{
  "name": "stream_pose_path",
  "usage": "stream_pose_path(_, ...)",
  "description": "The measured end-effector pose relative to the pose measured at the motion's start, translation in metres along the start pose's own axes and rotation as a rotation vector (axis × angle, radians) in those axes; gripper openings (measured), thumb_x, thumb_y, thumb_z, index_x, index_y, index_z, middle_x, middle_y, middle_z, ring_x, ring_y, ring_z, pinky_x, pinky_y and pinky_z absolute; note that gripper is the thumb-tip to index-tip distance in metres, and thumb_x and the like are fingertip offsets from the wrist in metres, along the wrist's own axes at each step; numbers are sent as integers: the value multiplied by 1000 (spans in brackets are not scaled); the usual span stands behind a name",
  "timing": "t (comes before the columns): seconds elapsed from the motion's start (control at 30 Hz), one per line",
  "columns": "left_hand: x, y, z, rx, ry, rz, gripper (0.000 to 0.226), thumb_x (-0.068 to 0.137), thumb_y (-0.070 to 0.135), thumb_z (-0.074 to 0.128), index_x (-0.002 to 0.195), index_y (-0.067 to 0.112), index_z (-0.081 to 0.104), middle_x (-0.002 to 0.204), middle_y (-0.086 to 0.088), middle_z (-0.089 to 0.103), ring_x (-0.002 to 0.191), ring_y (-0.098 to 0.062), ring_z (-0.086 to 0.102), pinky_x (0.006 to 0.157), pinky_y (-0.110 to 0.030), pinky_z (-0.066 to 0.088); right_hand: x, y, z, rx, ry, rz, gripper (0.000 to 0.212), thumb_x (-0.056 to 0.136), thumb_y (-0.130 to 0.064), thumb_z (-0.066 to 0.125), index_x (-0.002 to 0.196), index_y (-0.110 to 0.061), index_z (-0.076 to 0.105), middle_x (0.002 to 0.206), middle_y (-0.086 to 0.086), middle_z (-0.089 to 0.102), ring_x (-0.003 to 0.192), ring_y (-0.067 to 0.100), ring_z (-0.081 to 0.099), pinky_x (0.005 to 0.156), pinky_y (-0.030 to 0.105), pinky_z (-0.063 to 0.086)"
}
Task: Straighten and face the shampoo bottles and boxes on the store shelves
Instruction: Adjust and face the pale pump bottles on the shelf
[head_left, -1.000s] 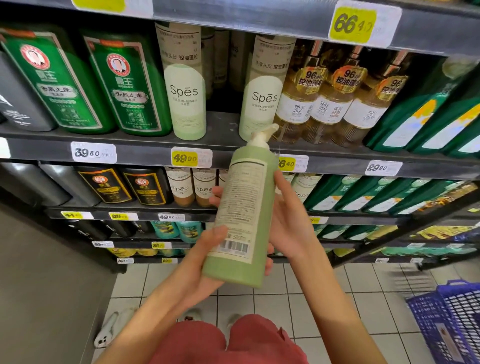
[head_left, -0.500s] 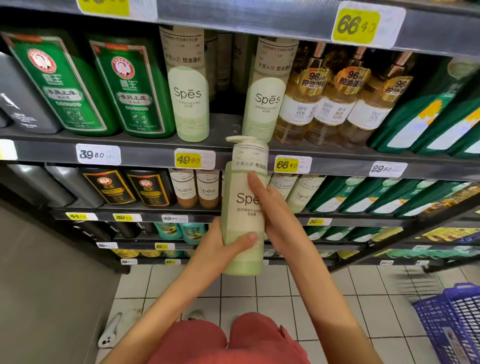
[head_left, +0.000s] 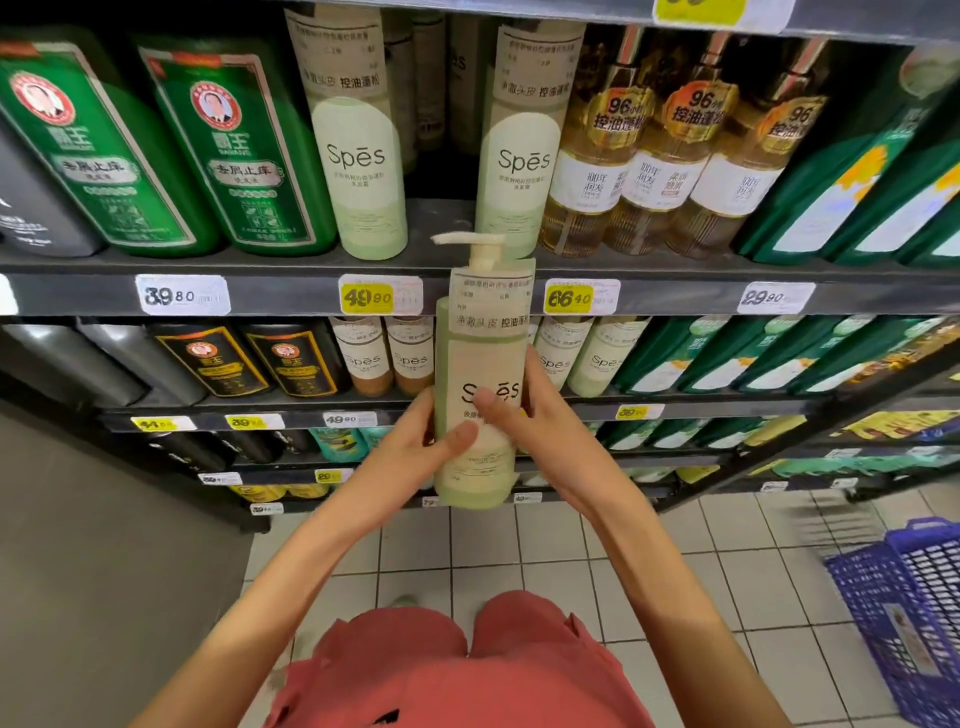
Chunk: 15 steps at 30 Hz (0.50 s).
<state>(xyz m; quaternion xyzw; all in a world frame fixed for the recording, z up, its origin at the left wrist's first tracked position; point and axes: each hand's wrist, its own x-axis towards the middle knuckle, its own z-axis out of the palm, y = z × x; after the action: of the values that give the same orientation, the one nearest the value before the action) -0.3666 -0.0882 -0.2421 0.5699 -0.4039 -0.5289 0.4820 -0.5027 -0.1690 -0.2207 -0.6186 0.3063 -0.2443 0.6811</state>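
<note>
A pale green Spes pump bottle (head_left: 480, 358) is held upright in front of the shelves, its front label facing me and its pump pointing left. My left hand (head_left: 421, 447) grips its lower left side with the thumb across the label. My right hand (head_left: 535, 426) grips the right side, thumb over the brand name. On the shelf (head_left: 280, 291) just above stand two matching Spes bottles (head_left: 358, 161) (head_left: 522, 150) with a gap between them. More bottles sit deep in that gap.
Green bottles (head_left: 228, 156) stand left of the Spes bottles, amber pump bottles (head_left: 660, 150) right. Lower shelves hold more Spes bottles (head_left: 387, 358) and green bottles (head_left: 691, 358). A blue basket (head_left: 914, 608) sits on the tiled floor at right. A grey panel (head_left: 104, 545) bounds the left.
The bottle was turned from its back label to its front label facing me, set upright, and lifted toward the shelf edge. Both hands shifted lower on it.
</note>
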Motion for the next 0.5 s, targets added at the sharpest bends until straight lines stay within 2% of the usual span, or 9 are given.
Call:
stream_pose_path(0.07, 2, 3, -4, 63, 15, 56, 49, 83, 11, 63, 124, 28, 44, 121, 11, 59, 106, 4, 58, 82, -13, 49, -3, 2, -3, -55, -17, -76, 69, 82, -20, 70, 140, -24, 34, 130, -8, 56, 121, 7, 53, 94, 23, 48)
stream_pose_path(0.13, 5, 6, -9, 85, 16, 103, 58, 78, -8, 65, 125, 19, 44, 119, 2, 60, 108, -2, 59, 85, -15, 49, -7, 4, -3, -85, -15, -143, 75, 78, -15, 72, 140, -27, 33, 133, -8, 51, 126, 10, 47, 100, 26, 43)
stream_pose_path(0.23, 7, 13, -12, 107, 7, 149, 68, 73, -12, 68, 132, 9, 41, 123, -10, 58, 115, -15, 57, 95, -28, 48, -8, 4, -1, -74, -18, -201, 77, 73, -19, 74, 136, -40, 35, 133, -15, 50, 128, 10, 44, 105, 30, 39)
stream_pose_path(0.3, 6, 16, -11, 99, 25, 161, 64, 73, -11, 68, 127, 13, 44, 120, -8, 59, 112, -12, 58, 93, -26, 50, -8, 1, 0, -62, -12, -208, 76, 70, -22, 75, 133, -40, 38, 129, -16, 53, 126, 10, 47, 103, 31, 41)
stream_pose_path(0.4, -3, 19, -14, 90, 48, 134, 57, 71, -3, 73, 115, 25, 49, 110, 7, 65, 103, 0, 61, 81, -13, 49, -6, -3, -2, -89, 3, -145, 68, 68, -19, 77, 128, -25, 46, 116, -12, 63, 114, 9, 57, 94, 27, 48)
stream_pose_path(0.47, -12, 21, -15, 50, 13, 73, 59, 67, 23, 81, 117, 28, 50, 109, 11, 68, 101, -1, 63, 77, -13, 50, -6, -7, -4, -118, -11, -51, 51, 69, -26, 78, 114, -28, 56, 103, -16, 69, 101, 3, 63, 82, 19, 51)
stream_pose_path(0.5, -17, 21, -14, 14, -15, 13, 69, 60, 40, 83, 120, 28, 50, 112, 11, 68, 102, -4, 63, 78, -18, 52, -6, -10, -4, -137, -39, 4, 44, 69, -35, 78, 109, -29, 59, 100, -15, 70, 97, 2, 65, 79, 18, 53)
